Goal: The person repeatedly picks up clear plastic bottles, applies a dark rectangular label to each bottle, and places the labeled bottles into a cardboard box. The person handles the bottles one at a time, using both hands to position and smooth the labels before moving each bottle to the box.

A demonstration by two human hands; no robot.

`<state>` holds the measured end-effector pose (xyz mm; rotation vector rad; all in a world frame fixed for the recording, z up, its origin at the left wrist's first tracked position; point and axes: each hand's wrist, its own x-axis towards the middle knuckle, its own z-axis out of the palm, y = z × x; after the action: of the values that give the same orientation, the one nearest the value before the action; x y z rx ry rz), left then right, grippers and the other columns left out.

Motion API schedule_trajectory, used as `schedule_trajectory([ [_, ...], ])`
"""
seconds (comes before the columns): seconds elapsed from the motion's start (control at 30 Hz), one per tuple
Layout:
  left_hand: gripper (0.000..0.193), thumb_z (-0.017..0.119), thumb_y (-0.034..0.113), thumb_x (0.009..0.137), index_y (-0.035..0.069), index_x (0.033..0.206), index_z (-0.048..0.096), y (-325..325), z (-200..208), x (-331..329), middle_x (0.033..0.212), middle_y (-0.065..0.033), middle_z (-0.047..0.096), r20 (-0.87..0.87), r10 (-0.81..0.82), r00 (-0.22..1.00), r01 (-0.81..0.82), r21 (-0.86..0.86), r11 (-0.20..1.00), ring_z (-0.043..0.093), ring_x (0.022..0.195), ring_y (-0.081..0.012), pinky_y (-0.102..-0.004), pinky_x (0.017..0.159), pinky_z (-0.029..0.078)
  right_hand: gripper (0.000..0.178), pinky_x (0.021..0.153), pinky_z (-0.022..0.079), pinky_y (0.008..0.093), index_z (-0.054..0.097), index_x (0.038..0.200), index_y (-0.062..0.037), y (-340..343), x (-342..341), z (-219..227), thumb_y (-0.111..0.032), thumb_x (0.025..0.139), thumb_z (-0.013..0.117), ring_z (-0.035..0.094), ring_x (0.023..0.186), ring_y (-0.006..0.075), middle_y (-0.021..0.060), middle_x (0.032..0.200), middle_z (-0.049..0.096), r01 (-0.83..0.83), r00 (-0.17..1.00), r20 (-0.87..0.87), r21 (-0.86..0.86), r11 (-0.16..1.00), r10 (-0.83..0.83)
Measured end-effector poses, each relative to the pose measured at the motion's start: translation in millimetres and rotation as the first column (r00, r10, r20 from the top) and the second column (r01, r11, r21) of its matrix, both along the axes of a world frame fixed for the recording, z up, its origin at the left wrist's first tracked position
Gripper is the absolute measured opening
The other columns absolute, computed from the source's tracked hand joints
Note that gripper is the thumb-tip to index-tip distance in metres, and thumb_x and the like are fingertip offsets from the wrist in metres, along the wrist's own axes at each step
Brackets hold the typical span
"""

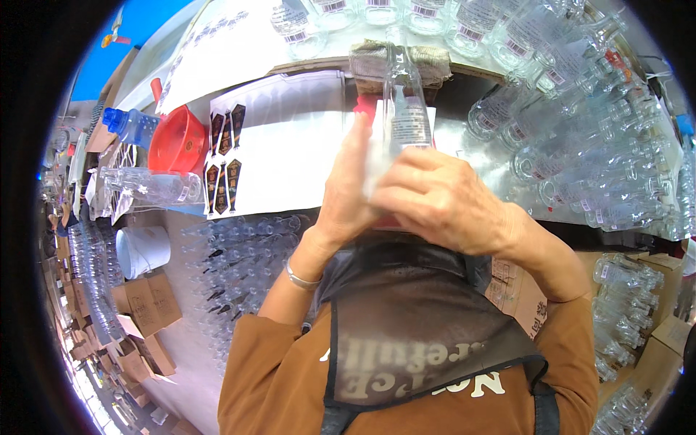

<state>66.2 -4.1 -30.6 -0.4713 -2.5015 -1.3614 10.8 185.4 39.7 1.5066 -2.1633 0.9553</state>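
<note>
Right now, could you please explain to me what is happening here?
A person in brown sleeves has the left grip and right grip close together by a clear glass bottle resting partly on a beige cloth pad. Blur hides whether they touch it. Dark, tie-shaped labels lie on white paper to the left.

Bottle (406, 94): clear glass, smooth, glossy. Cloth pad (436, 65): rough, matt. Basin (180, 141): glossy plastic. Bracelet (299, 281): shiny metal. Sheet (290, 145): smooth paper. Apron (428, 312): sheer mesh cloth.

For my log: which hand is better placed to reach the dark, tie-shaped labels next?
Likely the left hand, nearer the labels; the right hand is farther, by the clear glass bottle.
</note>
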Motion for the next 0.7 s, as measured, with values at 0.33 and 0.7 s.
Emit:
schedule_trajectory([
  [0.33,0.128,0.090,0.007,0.068,0.000,0.161,0.002,9,-7,9,0.150,-0.0233,0.045,-0.064,0.020,0.998,-0.013,0.109,0.994,0.061,0.111,-0.0263,-0.0372,0.091,0.054,0.013,0.077,0.057,0.0396,0.067,0.093,-0.0066,-11,-26,23,-0.010,0.082,0.072,0.069,0.084,0.0275,0.0115,0.090,0.069,0.259,0.940,0.179,0.173,0.950,-0.289],
  [0.7,0.114,0.082,-0.001,0.076,0.002,0.161,0.006,2,-12,10,0.151,-0.0209,0.043,0.085,-0.032,0.996,0.011,0.243,0.970,0.059,0.121,-0.0280,-0.0389,0.102,0.050,0.016,0.080,0.055,0.0345,0.071,0.099,-0.0015,17,-42,10,-0.005,0.083,0.073,0.069,0.084,0.0209,0.0097,0.091,0.070,0.469,0.880,0.186,-0.180,0.865,-0.438],
])
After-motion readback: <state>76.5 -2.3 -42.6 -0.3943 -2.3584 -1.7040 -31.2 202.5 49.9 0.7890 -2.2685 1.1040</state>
